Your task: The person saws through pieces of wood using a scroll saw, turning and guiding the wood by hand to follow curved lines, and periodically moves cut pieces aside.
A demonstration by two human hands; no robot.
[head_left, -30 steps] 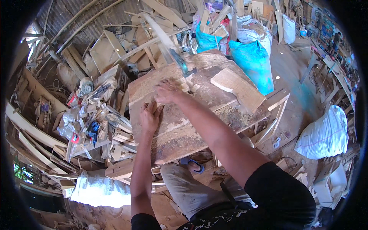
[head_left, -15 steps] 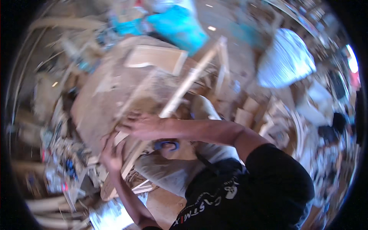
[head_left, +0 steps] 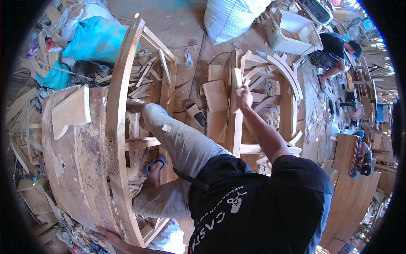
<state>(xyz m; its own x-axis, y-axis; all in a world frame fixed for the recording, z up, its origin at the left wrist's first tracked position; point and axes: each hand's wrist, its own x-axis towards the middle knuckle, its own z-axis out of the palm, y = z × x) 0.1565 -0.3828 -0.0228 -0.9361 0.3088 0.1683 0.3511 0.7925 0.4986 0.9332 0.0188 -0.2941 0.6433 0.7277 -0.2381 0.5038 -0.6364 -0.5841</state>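
Note:
My right hand (head_left: 244, 98) is stretched out to the right, its fingers closed round a short, pale piece of wood (head_left: 237, 78). It is above a wooden frame with curved slats (head_left: 284, 74). At the lower left my left hand (head_left: 109, 237) rests with fingers extended against the near edge of a worn, broad brown board (head_left: 69, 163). A cut, pale wooden offcut (head_left: 72, 111) lies on that board's far part. Between the board and my legs stands a long wooden frame (head_left: 116, 139) with crosspieces.
Wood scraps are heaped beyond the frame and at the left. A white sack (head_left: 232, 19), a turquoise sack (head_left: 94, 40) and a white bin (head_left: 292, 31) stand at the back. One person (head_left: 336, 55) crouches at the right; another (head_left: 363, 158) is by large planks (head_left: 351, 190). A sandal (head_left: 195, 114) lies ahead.
Both hands were close together over wood at the left. My right hand has swung right and now grips the pale piece; my left hand has moved down along the board. The view has turned.

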